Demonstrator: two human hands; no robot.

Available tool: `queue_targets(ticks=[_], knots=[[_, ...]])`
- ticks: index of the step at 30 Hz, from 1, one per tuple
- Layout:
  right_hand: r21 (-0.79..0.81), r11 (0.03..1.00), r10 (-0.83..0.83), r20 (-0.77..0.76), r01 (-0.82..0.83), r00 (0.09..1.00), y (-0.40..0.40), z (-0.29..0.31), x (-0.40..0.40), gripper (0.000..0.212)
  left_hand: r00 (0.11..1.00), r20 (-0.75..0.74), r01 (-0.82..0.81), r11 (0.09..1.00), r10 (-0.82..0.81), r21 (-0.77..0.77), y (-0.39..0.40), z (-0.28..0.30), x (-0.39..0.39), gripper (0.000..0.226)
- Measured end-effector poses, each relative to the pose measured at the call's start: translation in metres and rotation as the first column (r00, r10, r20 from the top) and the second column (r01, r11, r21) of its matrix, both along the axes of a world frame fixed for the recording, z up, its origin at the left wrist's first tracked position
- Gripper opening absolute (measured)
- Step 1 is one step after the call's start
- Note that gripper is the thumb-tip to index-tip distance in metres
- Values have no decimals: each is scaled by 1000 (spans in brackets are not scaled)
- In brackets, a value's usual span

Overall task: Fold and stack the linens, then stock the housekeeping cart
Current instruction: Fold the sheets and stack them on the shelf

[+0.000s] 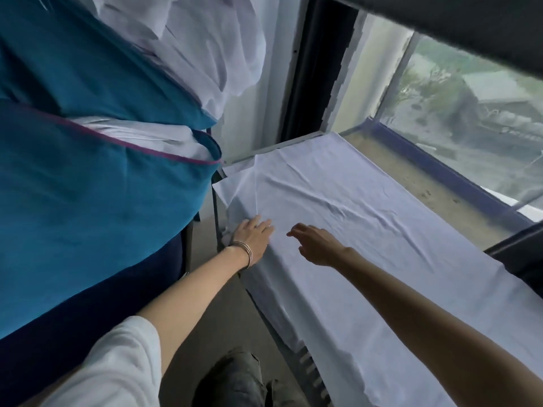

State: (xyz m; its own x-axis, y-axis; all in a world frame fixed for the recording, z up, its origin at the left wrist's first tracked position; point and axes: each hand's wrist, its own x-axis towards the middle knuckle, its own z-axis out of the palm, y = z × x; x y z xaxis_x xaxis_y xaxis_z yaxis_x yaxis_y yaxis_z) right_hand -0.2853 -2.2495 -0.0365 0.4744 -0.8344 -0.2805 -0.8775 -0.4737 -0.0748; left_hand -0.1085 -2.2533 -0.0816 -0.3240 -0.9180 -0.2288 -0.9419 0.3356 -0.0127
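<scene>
At frame centre, the left hand (253, 237) lies flat with straight fingers on the wrinkled white linen sheet (338, 230) spread over the desk (305, 359); the right hand (316, 243) hovers open just above it. The blue fabric laundry bag (88, 186) fills the upper left, and the window (476, 118) the upper right.

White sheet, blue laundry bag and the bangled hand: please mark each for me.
white sheet (338, 207): head view, on its creased middle.
blue laundry bag (88, 177): head view, on its bulging blue side.
left hand (252, 235): head view, on the back of the hand, which lies flat on the sheet.
</scene>
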Motion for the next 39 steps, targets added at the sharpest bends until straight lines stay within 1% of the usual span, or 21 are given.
queue_targets(ticks=[4, 6, 7, 8, 10, 12, 13, 14, 15, 17, 18, 20, 22, 23, 25, 27, 29, 31, 33, 36, 39], knots=[[-33, 999, -14, -8, 14, 1000, -46, -31, 4, 47, 997, -27, -71, 997, 70, -31, -51, -22, 1, 44], [-9, 1000, -14, -31, 14, 999, -64, -39, 6, 50, 992, 44, -115, 989, 119, -89, -73, -24, 7, 43], [5, 1000, -9, -46, 9, 999, -70, -43, 7, 52, 980, 89, -167, 979, 178, -119, -84, -25, 10, 44], [4, 1000, 1, -61, -1, 998, -75, -46, 8, 53, 955, 131, -245, 958, 265, -150, -97, -24, 13, 45], [-34, 999, 19, -87, -22, 996, -82, -49, 9, 52, 862, 248, -404, 894, 442, -191, -122, -19, 20, 47], [-48, 998, 40, -107, -46, 993, -89, -47, 9, 53, 776, 329, -492, 843, 539, -219, -148, -14, 24, 46], [-42, 997, 55, -119, -61, 991, -93, -46, 10, 54, 764, 335, -496, 834, 552, -241, -159, -14, 26, 46], [-34, 996, 71, -134, -76, 988, -97, -44, 11, 55, 780, 311, -477, 838, 542, -263, -171, -15, 26, 46], [-27, 995, 87, -152, -92, 985, -99, -43, 13, 56, 823, 250, -442, 851, 510, -283, -181, -17, 26, 45], [-18, 994, 107, -178, -112, 978, -104, -41, 18, 57, 920, 62, -355, 890, 387, -285, -199, -24, 26, 41], [-16, 993, 112, -187, -117, 976, -106, -41, 19, 58, 937, -35, -345, 902, 348, -260, -205, -27, 27, 41], [-20, 992, 116, -188, -122, 975, -106, -42, 20, 58, 903, -206, -412, 895, 376, -171, -218, -34, 28, 46], [-40, 992, 110, -160, -118, 981, -106, -44, 18, 57, 819, -330, -511, 858, 470, -46, -230, -36, 29, 59], [-54, 992, 105, -146, -113, 984, -105, -46, 16, 57, 779, -360, -547, 837, 514, 10, -236, -36, 29, 67], [-75, 992, 93, -118, -102, 989, -102, -50, 14, 57, 739, -357, -600, 799, 572, 40, -248, -31, 27, 75], [-79, 994, 67, -55, -72, 996, -102, -54, 10, 56, 733, -296, -631, 774, 612, 38, -256, -25, 26, 71], [-41, 999, -9, 44, 11, 999, -103, -54, 4, 54, 729, -210, -651, 755, 651, 83, -264, -20, 27, 69], [23, 996, -89, 127, 87, 988, -104, -54, -4, 52, 711, -166, -668, 730, 683, 144, -270, -17, 30, 62], [75, 991, -127, 177, 115, 976, -102, -52, -11, 49, 706, -168, -670, 726, 688, 157, -273, -15, 31, 50], [121, 983, -160, 223, 135, 962, -99, -51, -19, 48, 751, -269, -624, 781, 604, 13, -267, -23, 25, 35], [136, 979, -179, 243, 149, 953, -100, -50, -23, 48, 794, -332, -570, 814, 510, -111, -252, -35, 15, 32]])
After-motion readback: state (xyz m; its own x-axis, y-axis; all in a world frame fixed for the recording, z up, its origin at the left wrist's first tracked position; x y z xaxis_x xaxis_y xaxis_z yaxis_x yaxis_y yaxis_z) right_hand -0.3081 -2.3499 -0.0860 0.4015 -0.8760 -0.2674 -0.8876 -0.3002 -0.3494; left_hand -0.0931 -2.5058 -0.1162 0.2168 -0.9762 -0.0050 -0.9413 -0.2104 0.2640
